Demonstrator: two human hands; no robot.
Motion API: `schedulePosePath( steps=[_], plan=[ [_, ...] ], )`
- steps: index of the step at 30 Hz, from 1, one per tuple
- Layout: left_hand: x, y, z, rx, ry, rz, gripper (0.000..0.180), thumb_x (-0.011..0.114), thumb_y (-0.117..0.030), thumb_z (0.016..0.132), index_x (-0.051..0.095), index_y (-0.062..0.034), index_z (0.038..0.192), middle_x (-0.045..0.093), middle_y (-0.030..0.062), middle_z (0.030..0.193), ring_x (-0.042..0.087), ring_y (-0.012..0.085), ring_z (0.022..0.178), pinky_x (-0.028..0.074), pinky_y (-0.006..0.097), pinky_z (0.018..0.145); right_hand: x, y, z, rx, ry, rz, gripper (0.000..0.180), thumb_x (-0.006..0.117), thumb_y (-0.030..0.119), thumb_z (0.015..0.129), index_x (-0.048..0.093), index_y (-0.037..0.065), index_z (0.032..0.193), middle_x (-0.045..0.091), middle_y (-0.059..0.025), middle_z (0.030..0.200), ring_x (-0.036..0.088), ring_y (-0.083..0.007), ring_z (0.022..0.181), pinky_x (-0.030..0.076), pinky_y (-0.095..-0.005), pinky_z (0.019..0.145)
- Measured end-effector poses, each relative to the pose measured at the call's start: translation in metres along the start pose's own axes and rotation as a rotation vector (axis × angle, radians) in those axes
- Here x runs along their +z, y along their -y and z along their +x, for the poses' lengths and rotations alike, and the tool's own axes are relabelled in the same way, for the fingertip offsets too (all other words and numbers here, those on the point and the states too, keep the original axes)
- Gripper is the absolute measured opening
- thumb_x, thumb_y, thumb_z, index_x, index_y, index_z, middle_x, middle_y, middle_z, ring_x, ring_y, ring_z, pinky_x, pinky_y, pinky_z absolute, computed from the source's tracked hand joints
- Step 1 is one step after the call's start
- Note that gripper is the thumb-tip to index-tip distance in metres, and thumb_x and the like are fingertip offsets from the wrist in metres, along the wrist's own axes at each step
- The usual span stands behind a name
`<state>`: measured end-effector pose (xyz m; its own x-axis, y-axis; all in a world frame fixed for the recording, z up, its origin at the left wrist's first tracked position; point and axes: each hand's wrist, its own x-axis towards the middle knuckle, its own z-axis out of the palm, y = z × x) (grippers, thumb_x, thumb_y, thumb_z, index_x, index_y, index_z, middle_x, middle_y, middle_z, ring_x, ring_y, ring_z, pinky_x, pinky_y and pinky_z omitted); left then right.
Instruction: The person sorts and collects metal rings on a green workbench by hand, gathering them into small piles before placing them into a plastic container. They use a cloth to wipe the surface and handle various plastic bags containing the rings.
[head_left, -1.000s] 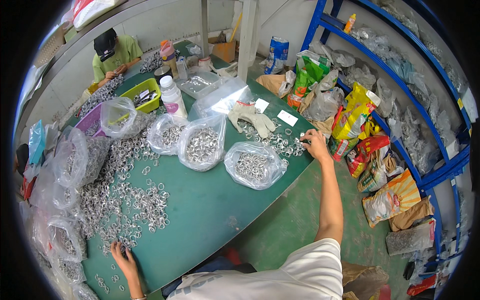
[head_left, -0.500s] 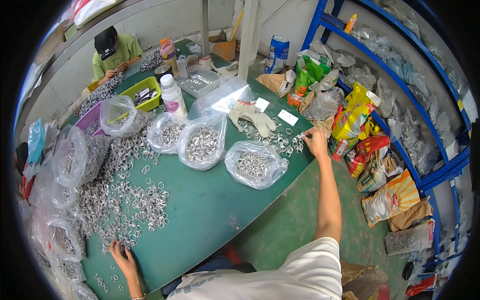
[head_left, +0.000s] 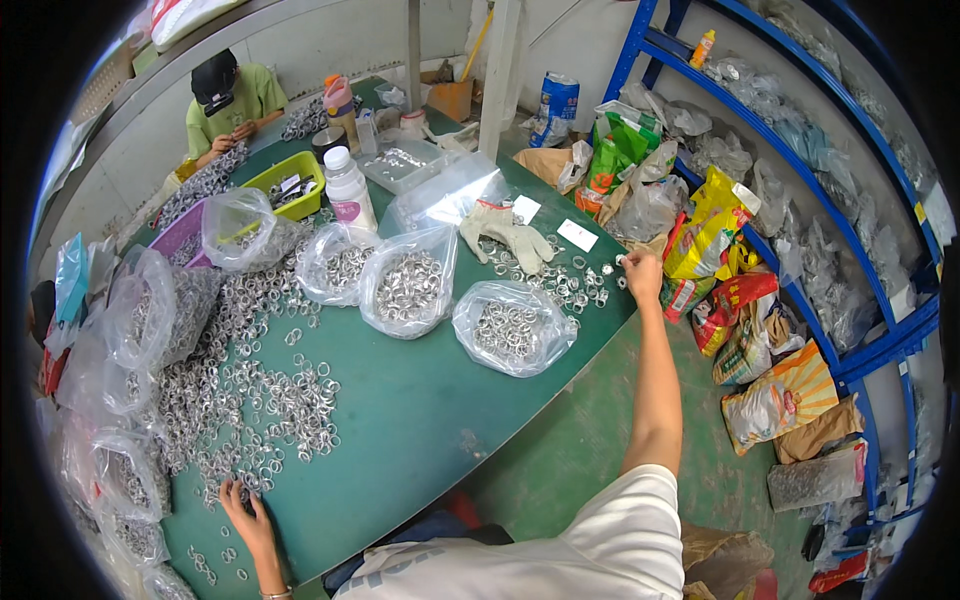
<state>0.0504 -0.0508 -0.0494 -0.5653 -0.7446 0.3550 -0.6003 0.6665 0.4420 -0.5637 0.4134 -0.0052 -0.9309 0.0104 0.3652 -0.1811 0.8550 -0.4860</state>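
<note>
My left hand [head_left: 248,514] rests on the green table [head_left: 400,460] at the near edge of a large heap of silvery metal rings [head_left: 250,400], its fingers a little apart and touching the nearest rings. Far to the right, my right hand [head_left: 643,278] is at the table's right edge. Its thumb and fingers are pinched together on what looks like a small metal ring [head_left: 621,260], partly hidden by the fingertips. Beside it lies a smaller scatter of rings [head_left: 580,290]. An open clear plastic bag of rings [head_left: 512,330] stands left of that scatter.
More bags of rings [head_left: 408,285] stand mid-table, and others [head_left: 130,480] line the left side. A work glove [head_left: 505,235], white cards [head_left: 578,235] and a white bottle [head_left: 348,190] lie beyond. Across the table sits a co-worker [head_left: 235,100]. Blue shelving [head_left: 790,130] and sacks [head_left: 705,225] fill the right.
My right hand has drawn slightly right and up, away from the scattered rings, and its fingers have closed into a pinch. My left hand has stayed in place.
</note>
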Motion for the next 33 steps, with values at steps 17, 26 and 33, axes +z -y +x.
schedulePosePath(
  steps=[17, 26, 33],
  plan=[
    [0.001, -0.005, 0.001, -0.021, 0.010, -0.022, 0.029, 0.051, -0.001, 0.082, 0.050, 0.0004, 0.111, 0.041, 0.0196, 0.125, 0.041, 0.0364, 0.116, 0.032, 0.040, 0.099, -0.001, 0.051, -0.039, -0.256, 0.172, -0.299, 0.016, 0.074, 0.024, 0.062, 0.068, 0.011, 0.068, 0.058, -0.0063, 0.086, 0.051, -0.0253, 0.091, 0.036, -0.0424, 0.079],
    [0.003, 0.003, -0.001, -0.013, -0.001, -0.005, 0.029, 0.051, -0.001, 0.082, 0.050, 0.0008, 0.110, 0.041, 0.0194, 0.125, 0.040, 0.0358, 0.117, 0.032, 0.040, 0.099, -0.004, 0.058, -0.032, -0.044, 0.294, 0.036, 0.008, 0.067, 0.014, 0.068, 0.070, 0.009, 0.073, 0.065, -0.0107, 0.079, 0.060, -0.0253, 0.075, 0.045, -0.0361, 0.069],
    [0.002, 0.001, 0.000, 0.010, -0.004, 0.001, 0.030, 0.050, 0.000, 0.081, 0.050, 0.0011, 0.111, 0.042, 0.0195, 0.124, 0.041, 0.0362, 0.116, 0.032, 0.040, 0.099, -0.019, 0.014, 0.003, 0.032, 0.185, 0.361, 0.012, 0.066, 0.012, 0.071, 0.067, 0.000, 0.076, 0.066, -0.0108, 0.073, 0.060, -0.0225, 0.063, 0.047, -0.0326, 0.060]
  ],
)
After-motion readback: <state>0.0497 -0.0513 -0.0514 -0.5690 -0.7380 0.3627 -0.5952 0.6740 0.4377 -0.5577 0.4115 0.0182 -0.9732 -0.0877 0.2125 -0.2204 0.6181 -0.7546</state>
